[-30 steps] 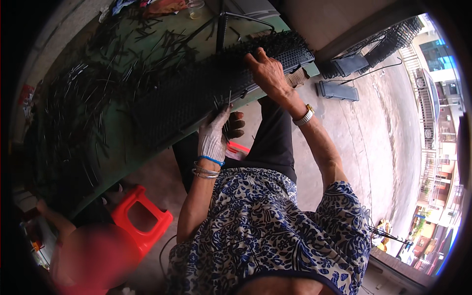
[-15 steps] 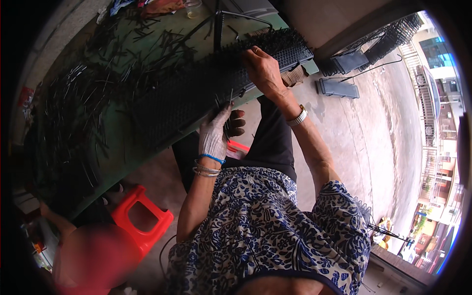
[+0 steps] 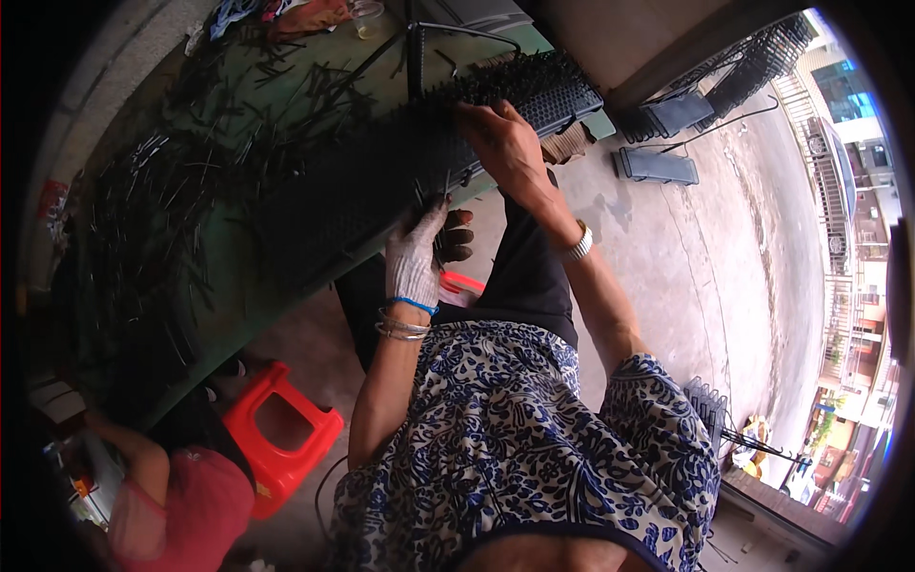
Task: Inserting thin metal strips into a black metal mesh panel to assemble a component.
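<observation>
A long black perforated board [image 3: 334, 200] lies slantwise along the near edge of the green table. Short black strips [image 3: 519, 71] stand up densely from its far right part. My right hand [image 3: 510, 153], bare and with a watch at the wrist, bends over the board beside those strips. Its fingers are pinched together, and their tips and anything between them are hidden. My left hand [image 3: 416, 250], in a whitish knitted glove with dark fingertips, is closed at the board's near edge. A few thin dark strips [image 3: 426, 194] poke up past its thumb.
Loose black strips [image 3: 157, 181] lie scattered over the green table [image 3: 243, 310]. A black metal frame [image 3: 416, 62] stands behind the board. Lower left are a red plastic stool [image 3: 319, 439] and a person in pink [image 3: 205, 505]. Black racks [image 3: 658, 164] stand on the floor at right.
My right hand has shifted slightly left and down along the board, its fingers bent lower. My left hand stays nearly in place. The person in pink has leaned away from the stool.
</observation>
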`<state>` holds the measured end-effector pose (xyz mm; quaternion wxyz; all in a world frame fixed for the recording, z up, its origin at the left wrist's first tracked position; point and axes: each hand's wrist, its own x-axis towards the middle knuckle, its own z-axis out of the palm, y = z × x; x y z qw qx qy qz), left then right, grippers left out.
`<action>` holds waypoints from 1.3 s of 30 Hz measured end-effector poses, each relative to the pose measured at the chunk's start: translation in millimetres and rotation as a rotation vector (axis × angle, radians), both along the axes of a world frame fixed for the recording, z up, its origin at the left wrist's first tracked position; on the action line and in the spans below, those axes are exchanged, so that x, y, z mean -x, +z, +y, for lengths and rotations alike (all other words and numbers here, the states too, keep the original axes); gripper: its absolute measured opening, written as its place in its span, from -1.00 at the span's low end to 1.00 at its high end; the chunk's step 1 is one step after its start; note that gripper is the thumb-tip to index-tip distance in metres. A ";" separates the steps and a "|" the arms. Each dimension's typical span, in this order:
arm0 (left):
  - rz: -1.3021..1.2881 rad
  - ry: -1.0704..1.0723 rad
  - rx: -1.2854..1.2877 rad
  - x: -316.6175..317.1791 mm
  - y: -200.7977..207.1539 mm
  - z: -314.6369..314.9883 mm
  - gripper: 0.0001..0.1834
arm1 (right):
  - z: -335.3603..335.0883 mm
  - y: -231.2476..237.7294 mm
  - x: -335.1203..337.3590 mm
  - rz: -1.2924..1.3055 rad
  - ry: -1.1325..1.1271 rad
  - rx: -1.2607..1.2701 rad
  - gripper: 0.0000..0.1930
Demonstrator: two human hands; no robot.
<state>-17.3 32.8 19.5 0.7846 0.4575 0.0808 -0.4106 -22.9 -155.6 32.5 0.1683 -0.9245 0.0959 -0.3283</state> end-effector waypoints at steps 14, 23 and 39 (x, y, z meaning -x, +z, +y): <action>0.021 0.024 -0.002 -8.1 -8.8 -5.4 -0.66 | -3.3 1.1 19.4 -0.221 -0.127 -0.365 -0.92; 0.071 0.032 0.091 -10.6 -16.1 -1.8 -0.70 | 5.5 -7.6 -7.4 -0.249 -0.006 -0.349 -0.89; 0.081 0.129 0.047 -20.9 -5.4 9.2 -0.75 | 20.1 -7.2 -60.2 -0.210 0.061 -0.234 -0.88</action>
